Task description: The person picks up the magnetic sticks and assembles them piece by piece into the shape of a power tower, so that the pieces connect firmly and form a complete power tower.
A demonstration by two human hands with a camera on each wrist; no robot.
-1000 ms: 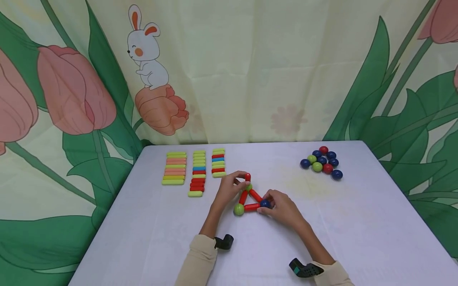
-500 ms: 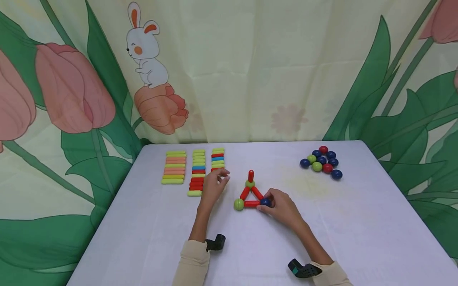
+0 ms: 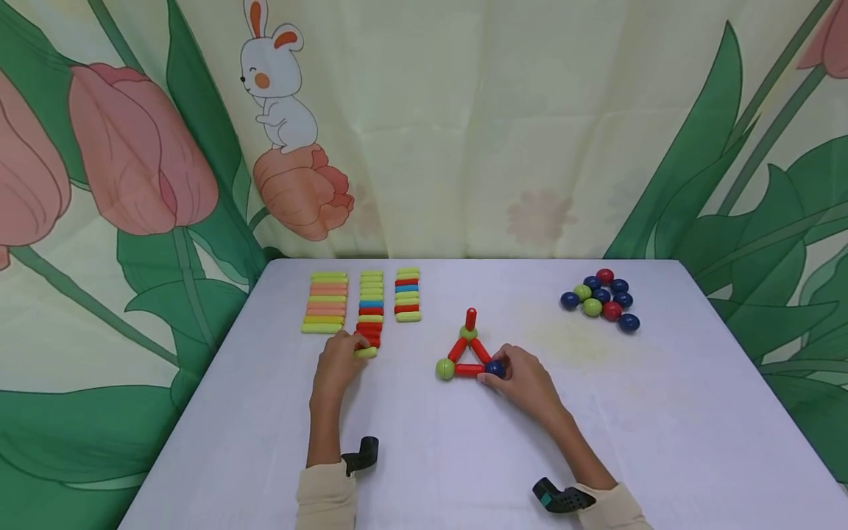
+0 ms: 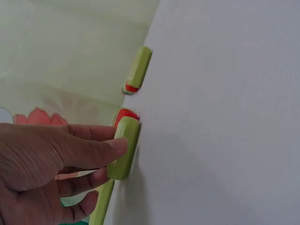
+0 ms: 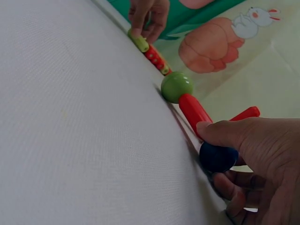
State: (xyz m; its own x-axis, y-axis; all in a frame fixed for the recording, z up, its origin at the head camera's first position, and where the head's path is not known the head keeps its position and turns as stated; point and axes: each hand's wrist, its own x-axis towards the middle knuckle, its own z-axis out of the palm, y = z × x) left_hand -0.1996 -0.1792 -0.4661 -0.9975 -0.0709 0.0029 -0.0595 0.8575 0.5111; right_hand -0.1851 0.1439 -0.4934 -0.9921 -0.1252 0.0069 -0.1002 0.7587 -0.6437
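My left hand (image 3: 338, 364) is at the near end of the middle column of rods, thumb and fingers pinching a light green rod (image 4: 124, 147). Red rods (image 3: 369, 335) lie just behind it. With thumb and fingers my right hand (image 3: 528, 383) holds the dark blue ball (image 5: 218, 157) at one corner of a triangle. Red rods join that ball to a green ball (image 5: 176, 87) at the left corner and another green ball (image 3: 468, 333) at the far corner. From the far ball a further red rod (image 3: 471, 318) sticks out.
To the left lies a column of longer green, pink and yellow rods (image 3: 326, 300). A shorter column of rods (image 3: 407, 294) lies right of the middle one. Loose blue, green and red balls (image 3: 612, 311) are grouped at the back right of the white table (image 3: 424, 471).
My left hand has let go of the triangle's top and moved left to the light green rod, now pinched. The right hand stays on the dark blue ball.
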